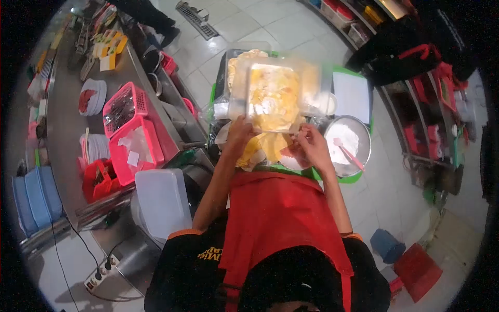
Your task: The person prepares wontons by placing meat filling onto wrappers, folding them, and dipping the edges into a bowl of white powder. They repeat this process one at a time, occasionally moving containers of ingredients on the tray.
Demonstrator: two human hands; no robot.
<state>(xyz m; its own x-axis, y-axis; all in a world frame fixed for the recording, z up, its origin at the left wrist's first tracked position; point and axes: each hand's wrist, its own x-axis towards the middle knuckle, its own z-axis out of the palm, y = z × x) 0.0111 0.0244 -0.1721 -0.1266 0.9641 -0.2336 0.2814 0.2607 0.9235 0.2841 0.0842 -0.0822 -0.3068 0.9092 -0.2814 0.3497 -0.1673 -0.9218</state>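
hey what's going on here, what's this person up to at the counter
A person in a red apron stands at a work surface, holding up a clear plastic container of yellow food with both hands. The left hand grips its lower left edge and the right hand its lower right. The container is blurred, so the food cannot be told apart. A metal bowl of white powder with a pink scoop sits to the right. Pink baskets stand on the steel counter to the left.
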